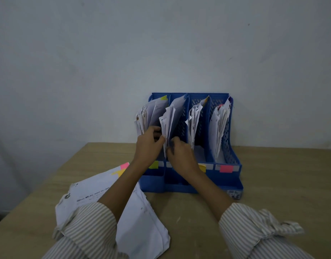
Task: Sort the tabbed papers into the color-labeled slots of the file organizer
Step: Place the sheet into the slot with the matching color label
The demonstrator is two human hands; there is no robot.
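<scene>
Hands: while your left hand (148,144) and right hand (179,154) pinch the second-slot papers (170,120)
Organizer: blue file organizer (233,165) upright on bench (272,184)
Pile: loose tabbed papers (97,186) beside it

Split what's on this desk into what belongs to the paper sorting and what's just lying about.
Belongs to the job: blue file organizer; papers in its slots; loose pile of tabbed papers; left hand and right hand, both at the second slot's papers.

Lying about: small patterned object beside the organizer's front corner.
</scene>
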